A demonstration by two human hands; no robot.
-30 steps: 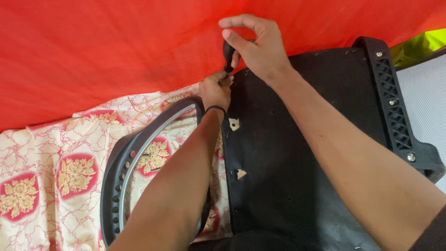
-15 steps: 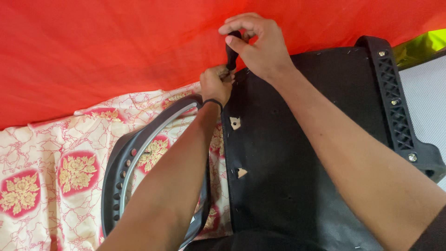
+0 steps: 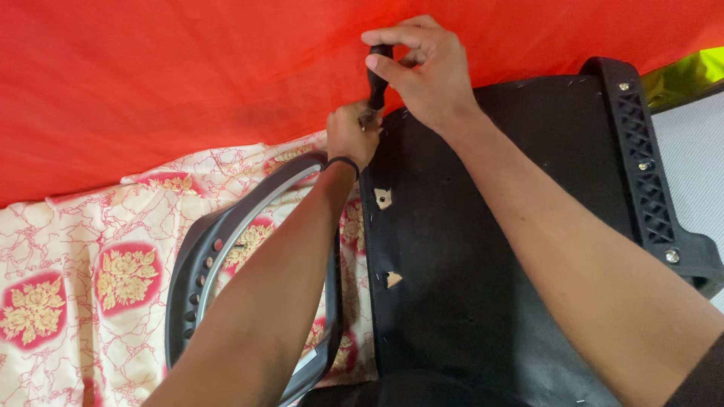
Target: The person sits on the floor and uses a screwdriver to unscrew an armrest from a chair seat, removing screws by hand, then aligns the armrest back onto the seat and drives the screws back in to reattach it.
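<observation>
It looks like a small repair or upholstery workshop: a black fabric-covered seat panel [image 3: 483,249] fastened with staples lies on a cream floral cloth [image 3: 98,271].

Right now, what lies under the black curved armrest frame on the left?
Under the black armrest frame lies a cream cloth with red and gold flowers, visible through its opening. The left forearm covers the frame's right side, so nothing shows there.
</observation>
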